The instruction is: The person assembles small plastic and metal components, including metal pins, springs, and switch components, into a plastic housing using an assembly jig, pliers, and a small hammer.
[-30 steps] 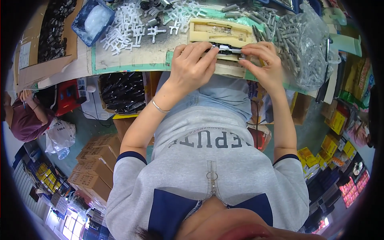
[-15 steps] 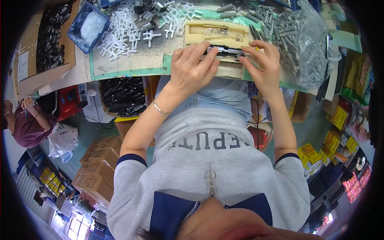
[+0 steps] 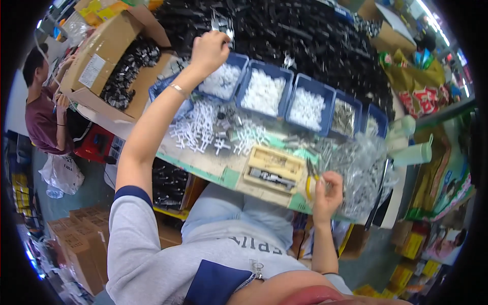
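Observation:
My left hand [image 3: 208, 53] reaches far out over a heap of black plastic parts [image 3: 300, 35], its fingers curled down. Whatever they grip is hidden; a shiny clear piece [image 3: 222, 23] lies just beyond the knuckles. On the table's near side is a cream fixture block [image 3: 277, 158] with a long black-and-grey part [image 3: 272, 179] lying in its front slot. My right hand [image 3: 328, 198] hovers right of the block, fingers bent toward the thumb, contents unclear. Beside it are yellow-handled pliers [image 3: 309, 185]; contact with them cannot be told.
Blue bins of white parts [image 3: 263, 91] stand in a row across the table. White cross-shaped pieces [image 3: 195, 127] lie left of the block, grey pins and a clear plastic bag [image 3: 363, 173] right. A cardboard box [image 3: 96, 68] of dark metal parts sits left; a person [image 3: 46, 112] is beyond.
Both hands have left the black-and-grey part, which now lies in the block. The left hand went far forward to the black heap; the right moved aside. The view has turned and shifted forward.

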The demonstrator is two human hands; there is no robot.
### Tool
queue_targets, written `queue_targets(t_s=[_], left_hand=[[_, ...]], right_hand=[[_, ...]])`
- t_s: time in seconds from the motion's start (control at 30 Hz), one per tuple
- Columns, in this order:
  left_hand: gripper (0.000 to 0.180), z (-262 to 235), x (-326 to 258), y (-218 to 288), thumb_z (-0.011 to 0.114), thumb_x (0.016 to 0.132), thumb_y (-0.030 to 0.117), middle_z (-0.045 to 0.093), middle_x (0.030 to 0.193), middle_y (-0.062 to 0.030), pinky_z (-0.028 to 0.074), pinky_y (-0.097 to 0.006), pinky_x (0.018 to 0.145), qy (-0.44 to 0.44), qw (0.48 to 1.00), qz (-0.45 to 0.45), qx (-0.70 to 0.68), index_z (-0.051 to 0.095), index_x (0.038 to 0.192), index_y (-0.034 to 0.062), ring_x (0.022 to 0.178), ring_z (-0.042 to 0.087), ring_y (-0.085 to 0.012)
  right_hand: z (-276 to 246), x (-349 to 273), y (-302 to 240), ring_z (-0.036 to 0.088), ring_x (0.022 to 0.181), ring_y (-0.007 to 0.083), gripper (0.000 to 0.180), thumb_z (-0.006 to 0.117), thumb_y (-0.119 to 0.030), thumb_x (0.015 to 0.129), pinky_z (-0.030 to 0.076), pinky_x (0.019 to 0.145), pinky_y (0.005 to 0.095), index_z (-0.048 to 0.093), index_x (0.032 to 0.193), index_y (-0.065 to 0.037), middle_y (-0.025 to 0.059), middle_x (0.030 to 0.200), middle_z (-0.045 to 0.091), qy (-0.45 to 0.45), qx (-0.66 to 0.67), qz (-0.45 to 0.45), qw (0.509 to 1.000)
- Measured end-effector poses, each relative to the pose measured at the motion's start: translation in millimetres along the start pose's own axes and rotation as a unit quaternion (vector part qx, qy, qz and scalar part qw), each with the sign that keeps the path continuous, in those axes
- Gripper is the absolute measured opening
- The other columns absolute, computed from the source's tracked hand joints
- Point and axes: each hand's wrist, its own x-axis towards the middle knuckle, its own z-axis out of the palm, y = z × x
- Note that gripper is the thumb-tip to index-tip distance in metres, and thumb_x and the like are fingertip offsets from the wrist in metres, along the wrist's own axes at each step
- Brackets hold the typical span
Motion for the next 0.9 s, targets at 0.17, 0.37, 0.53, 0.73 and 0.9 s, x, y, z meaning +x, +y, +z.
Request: queue_targets(t_s=[0.17, 0.37, 0.53, 0.73, 0.9], left_hand=[[0.027, 52, 45, -9, 0.062, 0.08, 0.024, 0.066, 0.096, -0.0156, 0.048, -0.046, 0.077, -0.064, 0.987, -0.095, 0.114, 0.061, 0.098, 0.0036, 0.092, 0.063, -0.0336], [0.049, 67, 71, -13, 0.069, 0.069, 0.02, 0.064, 0.107, -0.0248, 0.051, -0.043, 0.086, -0.142, 0.949, -0.281, 0.01, 0.055, 0.11, -0.0026, 0.098, 0.063, -0.04], [0.049, 64, 64, -35, 0.071, 0.061, 0.032, 0.066, 0.098, -0.0224, 0.05, -0.041, 0.086, -0.075, 0.942, -0.31, -0.104, 0.063, 0.098, -0.0001, 0.096, 0.063, -0.0378], [0.034, 44, 69, -8, 0.065, 0.071, 0.023, 0.061, 0.068, -0.0113, 0.047, -0.032, 0.059, 0.011, 0.934, -0.233, -0.27, 0.063, 0.091, -0.0048, 0.061, 0.059, -0.0176], [0.05, -7, 28, 86, 0.061, 0.081, 0.012, 0.059, 0.07, 0.0004, 0.038, -0.021, 0.047, -0.322, 0.754, -0.21, -0.532, 0.051, 0.128, -0.0035, 0.053, 0.048, -0.006]], right_hand=[[-2, 6, -3, 0.054, 0.095, 0.0222, 0.015, 0.061, 0.0, 0.08, 0.041, 0.088, 0.0328, 0.057, 0.094, -0.002, 0.0107, 0.099, 0.056, -0.017, -0.007, 0.028, 0.999], [-1, 7, -3, 0.053, 0.095, 0.0204, 0.013, 0.06, 0.002, 0.08, 0.04, 0.088, 0.0317, 0.057, 0.091, -0.002, 0.0101, 0.098, 0.057, -0.049, -0.036, 0.032, 0.998], [6, 10, -5, 0.055, 0.092, 0.0236, 0.012, 0.062, 0.0, 0.078, 0.043, 0.084, 0.0336, 0.06, 0.09, -0.002, 0.0108, 0.095, 0.061, -0.056, -0.038, 0.04, 0.997], [15, 30, -23, 0.054, 0.087, 0.0189, 0.016, 0.062, 0.002, 0.077, 0.043, 0.08, 0.0297, 0.06, 0.091, -0.002, 0.0091, 0.095, 0.06, -0.081, -0.055, -0.029, 0.995], [23, 64, -51, 0.055, 0.098, 0.0288, 0.028, 0.068, -0.003, 0.075, 0.044, 0.085, 0.0374, 0.061, 0.103, -0.004, 0.0124, 0.107, 0.06, -0.057, -0.13, -0.192, 0.971]])
